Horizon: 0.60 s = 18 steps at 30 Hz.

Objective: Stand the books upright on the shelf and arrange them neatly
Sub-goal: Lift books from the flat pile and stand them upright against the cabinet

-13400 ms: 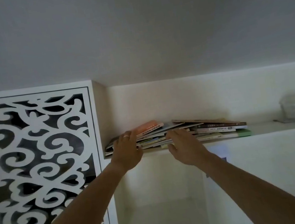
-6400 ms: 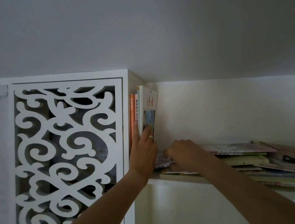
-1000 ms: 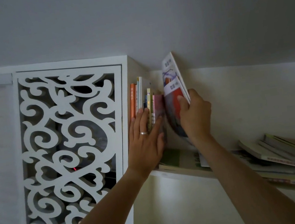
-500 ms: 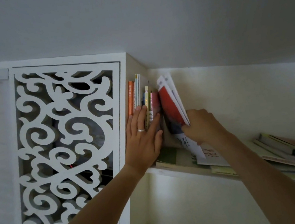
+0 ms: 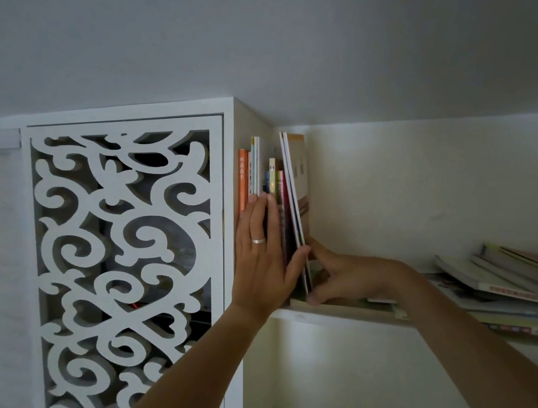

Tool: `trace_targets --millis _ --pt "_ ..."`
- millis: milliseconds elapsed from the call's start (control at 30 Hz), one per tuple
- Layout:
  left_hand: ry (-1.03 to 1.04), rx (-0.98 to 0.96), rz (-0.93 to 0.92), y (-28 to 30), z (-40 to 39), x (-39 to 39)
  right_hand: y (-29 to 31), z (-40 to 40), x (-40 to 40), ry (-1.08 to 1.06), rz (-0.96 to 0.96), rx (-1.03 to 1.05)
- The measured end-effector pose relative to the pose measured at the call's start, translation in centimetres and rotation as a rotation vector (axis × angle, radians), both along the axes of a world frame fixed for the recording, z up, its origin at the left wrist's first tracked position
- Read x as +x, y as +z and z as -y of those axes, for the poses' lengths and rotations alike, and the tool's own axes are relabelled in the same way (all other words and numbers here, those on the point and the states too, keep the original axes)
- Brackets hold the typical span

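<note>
Left hand (image 5: 263, 256) lies flat against the upright books (image 5: 266, 183) by the shelf (image 5: 344, 309) end; right hand (image 5: 347, 279) pinches the tall paperbacks (image 5: 300, 192) low down. Let go early and they'll flop right onto the leaning pile (image 5: 514, 287).

Your upright books (image 5: 266, 183) crowd against the fretwork cabinet (image 5: 130, 258) on the left; the slumped pile (image 5: 521, 286) blocks the shelf (image 5: 337, 308) on the right. Between them, you can reach in.
</note>
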<state>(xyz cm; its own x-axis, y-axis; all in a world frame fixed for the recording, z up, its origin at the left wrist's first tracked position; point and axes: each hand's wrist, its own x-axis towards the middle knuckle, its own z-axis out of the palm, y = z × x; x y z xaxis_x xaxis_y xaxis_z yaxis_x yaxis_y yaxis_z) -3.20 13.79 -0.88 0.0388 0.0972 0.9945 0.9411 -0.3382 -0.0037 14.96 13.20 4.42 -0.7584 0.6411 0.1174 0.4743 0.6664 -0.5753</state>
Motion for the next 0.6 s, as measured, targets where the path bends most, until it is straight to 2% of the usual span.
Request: trace_targets --millis 233,367,433,500,600 --pt "0.094 0.043 -0.099 -0.3 -0.4 -0.2 -2.7 -0.1 -3.1 -0.152 -0.158 0.345" --pt "0.064 0.059 -0.273 0.1 -0.1 -0.3 -2.6 0.5 -3.5 -0.211 -0.116 0.435" --pt "-0.012 0.035 -0.239 0.1 0.1 -0.4 -2.1 0.8 -2.9 -0.234 -0.108 0.486" --pt "-0.109 0.0 -0.147 -0.1 0.1 -0.4 -1.7 1.1 -2.3 -0.247 -0.188 0.484" --pt "-0.157 -0.034 -0.069 -0.3 0.1 -0.3 -2.0 1.5 -1.8 -0.241 -0.252 0.281"
